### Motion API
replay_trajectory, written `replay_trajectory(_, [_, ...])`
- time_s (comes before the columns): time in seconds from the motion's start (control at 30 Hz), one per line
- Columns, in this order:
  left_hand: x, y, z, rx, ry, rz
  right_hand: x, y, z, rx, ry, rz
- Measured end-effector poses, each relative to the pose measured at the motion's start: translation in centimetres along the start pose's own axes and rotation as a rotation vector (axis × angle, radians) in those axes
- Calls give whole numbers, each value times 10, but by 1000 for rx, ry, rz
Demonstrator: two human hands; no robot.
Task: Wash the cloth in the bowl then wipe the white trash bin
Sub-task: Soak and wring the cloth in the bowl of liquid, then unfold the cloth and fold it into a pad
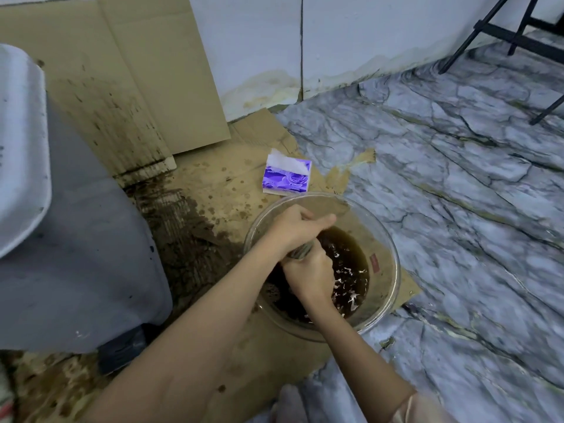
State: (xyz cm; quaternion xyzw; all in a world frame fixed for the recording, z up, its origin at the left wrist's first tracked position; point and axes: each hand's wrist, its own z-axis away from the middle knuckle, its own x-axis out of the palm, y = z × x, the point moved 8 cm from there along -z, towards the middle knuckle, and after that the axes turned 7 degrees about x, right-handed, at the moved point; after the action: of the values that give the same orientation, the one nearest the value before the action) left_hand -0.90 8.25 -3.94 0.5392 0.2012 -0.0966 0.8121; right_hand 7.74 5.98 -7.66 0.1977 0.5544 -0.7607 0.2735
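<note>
A clear glass bowl (387, 282) of dark brown water stands on wet cardboard on the floor. Over it, my left hand (297, 228) and my right hand (308, 274) are both closed around a twisted grey cloth (302, 251), the left above the right. Only a short stretch of the cloth shows between the hands. Foam and ripples mark the water to the right of my right hand. The white trash bin (76, 254) stands at the left, its lid (21, 148) open and tilted; dark specks spot its side.
Stained cardboard sheets (158, 74) lean on the wall and cover the floor under the bowl. A purple tissue pack (287, 176) lies just beyond the bowl. Marble-pattern floor (457, 178) spreads to the right; black stand legs (503, 35) are at the far right.
</note>
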Motion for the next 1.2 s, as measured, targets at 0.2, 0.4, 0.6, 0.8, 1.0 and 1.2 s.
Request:
replay_trajectory(0.2, [-31, 5, 38, -117, -165, 41, -3, -23, 5, -146, -182, -221])
replay_trajectory(0.4, [-71, 14, 55, 20, 115, 219, -20, 1, 2, 74, -344, -827])
replay_trajectory(0.6, [-92, 30, 74, 38, 122, 73, -20, -29, 24, -40, -271, -9])
replay_trajectory(0.8, [-166, 91, 145, 142, 220, 113, -73, -166, 94, -389, -484, -398])
replay_trajectory(1.0, [-283, 142, 282, 331, 589, 118, -111, -274, 210, -658, -411, -519])
replay_trajectory(1.2, [-353, 162, 405, 449, 833, 141, -102, -353, 326, -663, -506, -535])
